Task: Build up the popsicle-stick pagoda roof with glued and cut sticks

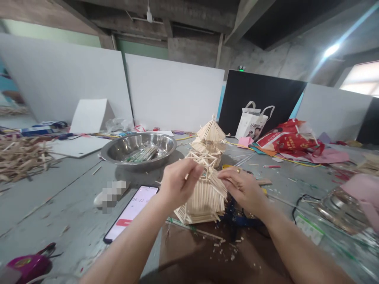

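A small house model built of thin wooden sticks (204, 199) stands on a brown board (207, 252) in front of me. My left hand (177, 183) is closed in a pinch on the sticks at the model's upper left edge. On the model's right roof slope lies my right hand (244, 185), fingers curled against it, a ring on one finger. A second stick model with a peaked roof (211, 138) stands just behind.
A steel bowl (117, 152) holding sticks sits behind left. A phone (132, 211) with a lit timer screen lies left of the board. Loose sticks (20, 156) pile at far left. A glass jar (340, 209), paper bag (253, 122) and red wrappers (291, 140) lie right.
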A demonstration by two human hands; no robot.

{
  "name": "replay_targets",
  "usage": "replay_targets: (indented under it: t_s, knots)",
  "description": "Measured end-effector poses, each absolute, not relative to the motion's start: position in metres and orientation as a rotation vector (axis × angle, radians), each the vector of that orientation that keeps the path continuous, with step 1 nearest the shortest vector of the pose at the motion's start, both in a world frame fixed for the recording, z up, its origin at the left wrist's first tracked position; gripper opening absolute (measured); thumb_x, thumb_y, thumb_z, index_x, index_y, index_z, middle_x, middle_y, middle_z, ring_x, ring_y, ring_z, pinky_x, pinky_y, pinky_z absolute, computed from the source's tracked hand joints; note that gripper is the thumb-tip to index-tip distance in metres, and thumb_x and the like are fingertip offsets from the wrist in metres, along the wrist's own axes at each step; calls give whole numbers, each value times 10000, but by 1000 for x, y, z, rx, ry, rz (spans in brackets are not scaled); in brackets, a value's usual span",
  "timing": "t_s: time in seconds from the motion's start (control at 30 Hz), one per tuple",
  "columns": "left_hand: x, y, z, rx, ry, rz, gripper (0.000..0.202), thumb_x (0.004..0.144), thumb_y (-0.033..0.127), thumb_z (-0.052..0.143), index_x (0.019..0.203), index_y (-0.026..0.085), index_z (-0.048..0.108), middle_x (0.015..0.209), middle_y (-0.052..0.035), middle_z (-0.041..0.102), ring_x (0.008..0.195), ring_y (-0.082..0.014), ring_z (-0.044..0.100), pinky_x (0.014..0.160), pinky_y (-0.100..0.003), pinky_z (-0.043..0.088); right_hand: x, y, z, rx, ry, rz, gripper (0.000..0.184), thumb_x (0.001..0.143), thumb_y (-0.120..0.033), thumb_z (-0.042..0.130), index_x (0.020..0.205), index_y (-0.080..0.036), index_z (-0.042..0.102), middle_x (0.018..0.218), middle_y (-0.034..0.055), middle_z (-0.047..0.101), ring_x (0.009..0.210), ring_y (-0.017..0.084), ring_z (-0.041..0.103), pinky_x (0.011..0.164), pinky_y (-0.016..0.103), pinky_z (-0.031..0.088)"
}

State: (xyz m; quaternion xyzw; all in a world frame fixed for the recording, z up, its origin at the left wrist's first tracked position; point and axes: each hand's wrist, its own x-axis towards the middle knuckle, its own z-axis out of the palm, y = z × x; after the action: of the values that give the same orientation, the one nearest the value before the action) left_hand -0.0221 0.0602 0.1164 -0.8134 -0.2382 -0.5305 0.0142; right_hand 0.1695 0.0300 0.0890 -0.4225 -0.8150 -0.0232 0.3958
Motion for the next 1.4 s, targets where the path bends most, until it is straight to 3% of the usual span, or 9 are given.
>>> replay_targets:
  t_s: [0.1, 0.23, 0.33, 0.6, 0.77, 1.03, 1.13, 1.3, 1.4]
  knots:
    - [-12, 43, 98, -2688, -636, -1455, 199, 768, 193, 419, 578, 155, 461, 496, 19, 470, 473, -65, 428, 452, -192, 335, 164, 16, 74, -1056, -2140, 20, 167, 786, -167, 414, 881, -204, 545, 847, 28, 611, 810, 139, 547, 721, 289, 435]
    - [-4, 20, 75, -2960, -702, -1240, 140, 790, 177, 374, 773, 156, 511, 733, -44, 560, 664, -103, 513, 573, -211, 402, 163, -3, 60, -1025, -2157, 72, 162, 771, -145, 417, 840, -191, 556, 798, 38, 598, 810, 153, 529, 713, 296, 434]
    - [-2, 5, 63, -3032, -770, -1245, 162, 792, 162, 357, 856, 167, 506, 862, -63, 552, 752, -120, 515, 631, -233, 417, 162, -15, 55, -994, -2118, 152, 169, 772, -136, 409, 837, -183, 558, 800, 46, 588, 814, 152, 520, 718, 290, 427]
    - [0, -15, 33, -2925, -1230, -1518, 138, 779, 211, 393, 842, 184, 512, 716, -23, 562, 641, -118, 524, 587, -245, 430, 149, -26, 26, -962, -1956, 665, 219, 795, -277, 407, 676, -157, 548, 639, 3, 539, 626, 120, 509, 590, 238, 412]
    - [4, -17, 9, -2879, -1412, -1727, 137, 773, 206, 393, 838, 168, 507, 752, -39, 580, 656, -125, 545, 589, -246, 440, 141, -18, -4, -938, -1666, 965, 224, 750, -346, 469, 725, -143, 561, 627, -10, 532, 582, 106, 499, 558, 228, 412]
    - [1, -24, -5, -2974, -1283, -1544, 228, 770, 215, 396, 976, 172, 485, 887, -62, 577, 772, -140, 535, 686, -262, 419, 141, -11, -26, -1014, -1431, 1242, 307, 697, -469, 494, 675, -165, 462, 492, -50, 487, 396, 76, 460, 399, 200, 381]
    - [4, -24, -7, -3073, -1361, -1733, 291, 751, 238, 436, 1032, 165, 458, 882, -65, 582, 669, -121, 542, 609, -242, 426, 144, -10, -25, -1070, -1431, 1298, 342, 692, -508, 474, 665, -168, 447, 467, -58, 477, 346, 70, 442, 349, 187, 345]
    - [8, -19, -4, -3202, -1567, -2559, 394, 704, 274, 505, 1073, 168, 417, 891, -64, 576, 518, -79, 523, 510, -227, 420, 149, -12, -21, -988, -1415, 1347, 322, 693, -473, 501, 639, -157, 474, 497, -58, 483, 367, 67, 469, 381, 194, 377]
    - [8, -17, 0, -3191, -1712, -2857, 402, 685, 281, 528, 1056, 170, 419, 926, -68, 575, 439, -45, 491, 468, -214, 411, 151, -13, -18, -936, -1309, 1424, 299, 702, -441, 513, 656, -146, 504, 515, -47, 504, 386, 72, 484, 400, 204, 396]
